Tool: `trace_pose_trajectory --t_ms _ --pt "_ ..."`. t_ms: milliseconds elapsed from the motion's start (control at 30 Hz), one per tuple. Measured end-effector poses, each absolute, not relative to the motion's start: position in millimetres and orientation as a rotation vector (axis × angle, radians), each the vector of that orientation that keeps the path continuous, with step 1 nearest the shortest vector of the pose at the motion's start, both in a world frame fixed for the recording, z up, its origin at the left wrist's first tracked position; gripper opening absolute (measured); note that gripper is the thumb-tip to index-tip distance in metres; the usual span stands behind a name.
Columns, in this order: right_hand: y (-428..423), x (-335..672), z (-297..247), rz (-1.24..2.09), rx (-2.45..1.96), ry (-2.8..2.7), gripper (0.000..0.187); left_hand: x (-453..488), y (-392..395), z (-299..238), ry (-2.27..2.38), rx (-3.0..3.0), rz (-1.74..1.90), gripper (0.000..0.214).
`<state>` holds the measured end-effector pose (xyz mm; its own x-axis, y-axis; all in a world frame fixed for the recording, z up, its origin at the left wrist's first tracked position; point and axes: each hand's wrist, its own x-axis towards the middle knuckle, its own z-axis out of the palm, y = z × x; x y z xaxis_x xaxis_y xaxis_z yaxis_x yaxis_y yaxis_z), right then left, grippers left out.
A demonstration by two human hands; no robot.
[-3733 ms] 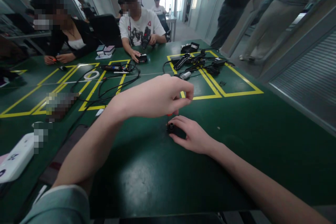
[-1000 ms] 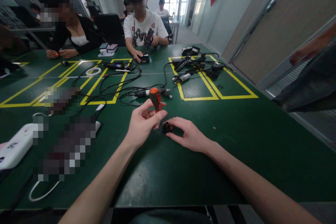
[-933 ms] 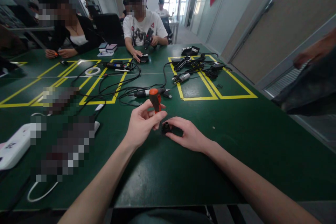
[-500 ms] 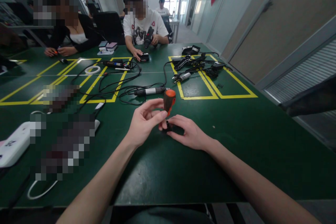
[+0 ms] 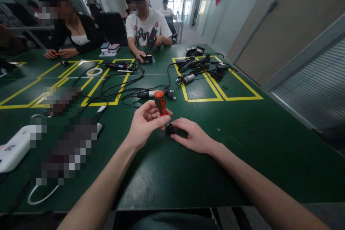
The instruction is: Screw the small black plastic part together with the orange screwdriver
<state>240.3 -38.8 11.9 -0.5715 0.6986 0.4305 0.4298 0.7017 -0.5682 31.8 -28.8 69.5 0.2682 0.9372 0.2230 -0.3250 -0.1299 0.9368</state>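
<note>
My left hand (image 5: 147,124) is closed around a screwdriver (image 5: 160,102) with an orange and dark grey handle, held upright with its rounded end on top. The shaft is hidden by my fingers. My right hand (image 5: 194,134) rests on the green table and pinches a small black part (image 5: 170,129) with a short round neck. That part stands on the table just below and right of the screwdriver, apart from it. What exactly the black part is, I cannot tell.
Beyond my hands lie a silver and black pen-shaped tool (image 5: 148,94) and looped black cables (image 5: 134,83). Tangled tools and adapters (image 5: 199,64) lie inside yellow tape. A white power strip (image 5: 17,147) sits at left. Across the table, a person (image 5: 149,28) holds a drill (image 5: 152,38).
My left hand has moved the screwdriver left, away from above the black part, whose neck now shows. My right hand has stayed in place on the part.
</note>
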Motion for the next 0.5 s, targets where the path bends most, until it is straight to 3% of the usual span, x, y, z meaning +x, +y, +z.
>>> trace_pose_trajectory --t_ms 500 --pt "-38.8 240.1 12.4 0.531 -0.875 -2.256 0.018 32.8 -31.7 72.3 0.658 1.21 1.19 0.035"
